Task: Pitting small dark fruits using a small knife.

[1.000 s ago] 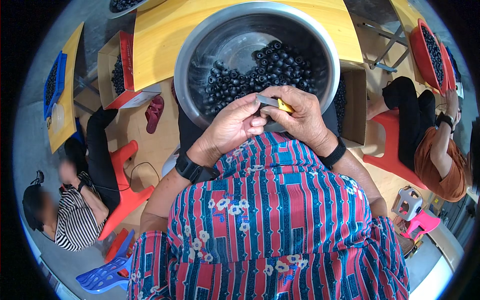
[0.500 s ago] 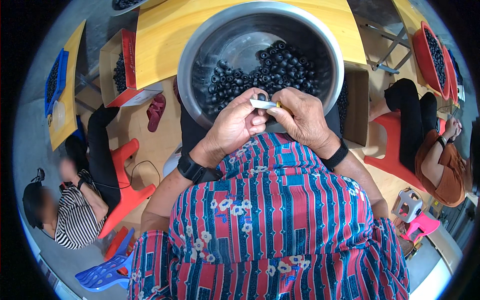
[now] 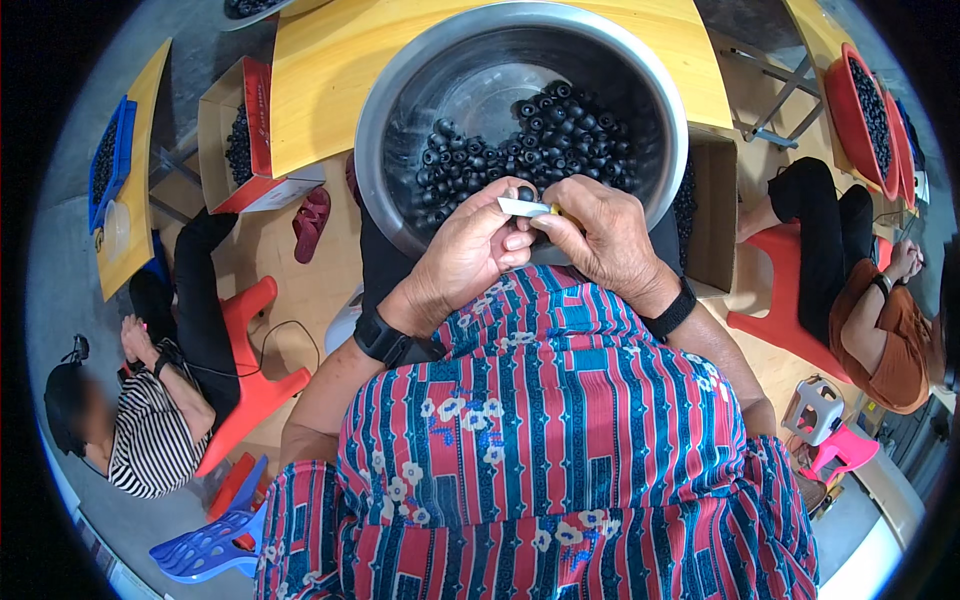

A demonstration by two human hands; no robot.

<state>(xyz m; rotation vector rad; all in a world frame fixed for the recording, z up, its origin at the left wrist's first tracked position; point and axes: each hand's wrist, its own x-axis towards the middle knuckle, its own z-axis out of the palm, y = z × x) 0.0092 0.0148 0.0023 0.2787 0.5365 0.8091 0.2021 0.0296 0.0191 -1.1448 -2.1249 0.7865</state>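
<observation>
Pinched between the fingers of my left hand (image 3: pixel 462 252) is a small round black part (image 3: pixel 525 193) with a hole in it. My right hand (image 3: pixel 608 236) is closed around a small knife (image 3: pixel 522 207), whose yellow handle mostly hides in the grip. The knife's pale flat blade lies close against the black part, by my left thumb; whether it touches cannot be made out. Both hands are over the near rim of a large metal basin (image 3: pixel 373 150). Inside it, a heap of similar black parts (image 3: pixel 560 135) covers the near and right side.
A yellow table (image 3: pixel 315 95) stands under and behind the basin. Cardboard boxes (image 3: pixel 715 220) with black parts flank it. Co-workers sit on red stools (image 3: pixel 240 350) at left and right. A red tub (image 3: pixel 850 130) and a blue tray (image 3: pixel 112 150) hold more parts.
My hands stay in nearly the same place, and the blade has shifted very slightly at the black part. The left co-worker's hands, blurred before, now show clearly.
</observation>
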